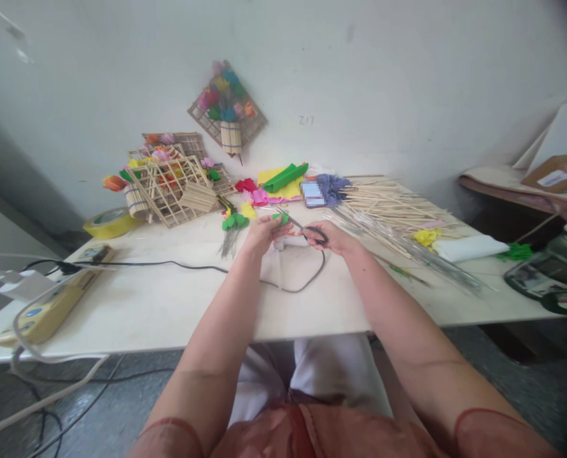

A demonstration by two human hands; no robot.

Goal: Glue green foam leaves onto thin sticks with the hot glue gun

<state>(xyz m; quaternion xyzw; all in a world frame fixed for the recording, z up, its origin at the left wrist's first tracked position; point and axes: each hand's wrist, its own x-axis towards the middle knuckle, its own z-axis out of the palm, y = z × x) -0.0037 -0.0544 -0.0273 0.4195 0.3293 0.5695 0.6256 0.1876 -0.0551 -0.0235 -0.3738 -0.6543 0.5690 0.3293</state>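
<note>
Between the fingers of my left hand [261, 233] is a small piece of green paper [280, 219]. My right hand [331, 239] grips a pair of scissors [315, 235] by the dark handles, and the blades point left at the green piece. Whether the blades are parted is too small to tell. Just left of my left hand lies a bunch of green paper pieces on thin wires [235, 222]. A white object, perhaps a glue gun [290, 242], lies partly hidden under and between my hands.
Bamboo lattice frames with paper flowers [168, 184] stand at the back left by yellow tape [111, 222]. A power strip [54, 299] is at the left, its black cable [168, 262] crossing the table. Thin wooden sticks [388, 207] and wires [426, 261] spread at the right.
</note>
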